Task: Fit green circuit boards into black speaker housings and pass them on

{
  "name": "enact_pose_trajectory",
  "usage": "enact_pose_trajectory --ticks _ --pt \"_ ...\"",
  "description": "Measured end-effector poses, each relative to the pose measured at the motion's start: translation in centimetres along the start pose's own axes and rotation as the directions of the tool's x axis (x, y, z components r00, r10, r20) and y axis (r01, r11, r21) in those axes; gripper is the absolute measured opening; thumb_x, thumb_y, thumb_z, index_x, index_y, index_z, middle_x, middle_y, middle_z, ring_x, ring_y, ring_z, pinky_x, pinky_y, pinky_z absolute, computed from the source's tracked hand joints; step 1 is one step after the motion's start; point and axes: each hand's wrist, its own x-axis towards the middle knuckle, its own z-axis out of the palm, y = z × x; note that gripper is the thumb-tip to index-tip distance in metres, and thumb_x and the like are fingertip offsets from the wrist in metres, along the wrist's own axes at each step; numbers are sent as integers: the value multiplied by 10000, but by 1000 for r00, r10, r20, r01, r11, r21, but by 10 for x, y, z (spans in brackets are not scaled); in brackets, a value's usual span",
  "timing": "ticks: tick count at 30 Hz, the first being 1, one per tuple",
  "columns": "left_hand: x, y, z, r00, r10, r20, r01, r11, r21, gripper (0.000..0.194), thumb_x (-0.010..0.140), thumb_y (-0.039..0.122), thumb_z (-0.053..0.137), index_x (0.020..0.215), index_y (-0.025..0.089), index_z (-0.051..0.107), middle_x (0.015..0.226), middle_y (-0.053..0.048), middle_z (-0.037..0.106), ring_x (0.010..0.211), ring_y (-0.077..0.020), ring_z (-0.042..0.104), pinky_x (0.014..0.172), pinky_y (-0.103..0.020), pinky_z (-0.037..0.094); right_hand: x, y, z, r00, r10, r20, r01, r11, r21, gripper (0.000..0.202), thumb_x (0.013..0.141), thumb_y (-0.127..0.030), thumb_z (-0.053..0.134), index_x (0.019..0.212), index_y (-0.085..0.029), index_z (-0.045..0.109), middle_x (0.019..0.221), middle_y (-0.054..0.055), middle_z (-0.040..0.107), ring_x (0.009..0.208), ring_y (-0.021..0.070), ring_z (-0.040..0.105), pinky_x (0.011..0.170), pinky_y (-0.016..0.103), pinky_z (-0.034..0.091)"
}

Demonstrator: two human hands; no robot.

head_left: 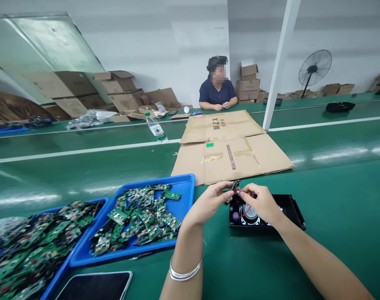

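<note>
My left hand [213, 200] pinches a small circuit board [235, 187] held on edge above a black speaker housing [290, 208]. Right beside it, the closed fingers of my right hand [261, 201] grip a small white connector [238, 191] against the board. A red wire [244, 211] runs inside the housing, which lies open on the green table with a round speaker [250, 214] showing. My right hand and forearm cover part of the housing. To the left, a blue tray [186, 187] holds many loose green circuit boards [146, 214].
Another blue tray [97, 204] heaped with boards stands at the far left, near a tablet or phone [96, 286]. Flattened cardboard [215, 160] lies ahead, with a water bottle [157, 128] beside it. Across the table sits a person [217, 91]; a white post [279, 66] rises nearby.
</note>
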Motion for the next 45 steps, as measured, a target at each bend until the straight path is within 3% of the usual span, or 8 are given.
enact_pose_trajectory --ticks 5,10,20,31,37,45 --pt "-2 -1 1 997 40 73 -34 995 -91 281 792 250 577 1070 213 564 1087 -35 590 925 -156 524 775 -263 431 2 0 1 980 133 146 -180 906 383 229 747 -337 557 594 -176 498 469 -40 506 455 93 429 495 228 326" --pt "-3 0 2 991 43 128 -30 994 -101 244 792 211 581 1032 221 536 1108 -36 580 1042 -180 515 806 -267 438 2 -3 2 957 186 224 -278 815 509 195 684 -295 589 563 -169 503 441 -42 505 431 79 407 485 222 308" --pt "-7 6 4 976 106 193 -94 993 -70 261 800 197 571 1059 211 546 1194 -73 568 1113 -206 509 929 -335 410 1 -2 0 943 184 277 -314 769 558 195 664 -279 606 543 -158 514 433 -43 485 421 72 387 488 230 283" --pt "-7 8 5 980 57 190 -47 997 -55 252 788 197 583 1037 207 540 1244 -89 552 1125 -215 518 924 -349 424 0 -5 -3 943 133 306 -292 773 563 258 678 -292 603 483 -168 488 442 -33 488 456 88 418 527 243 311" --pt "-7 5 2 967 73 244 -55 995 -80 190 781 220 602 952 196 524 1150 -102 610 1031 -217 578 834 -328 455 -5 -11 -3 949 122 290 -277 760 588 264 662 -293 617 468 -171 487 450 -25 500 472 99 448 555 255 347" --pt "-10 13 5 961 91 260 -98 995 17 93 814 169 544 903 194 533 1083 -70 637 1020 -199 579 889 -342 427 -4 -6 1 938 148 315 -327 686 650 247 642 -290 649 494 -154 505 441 -33 485 433 66 393 484 218 296"
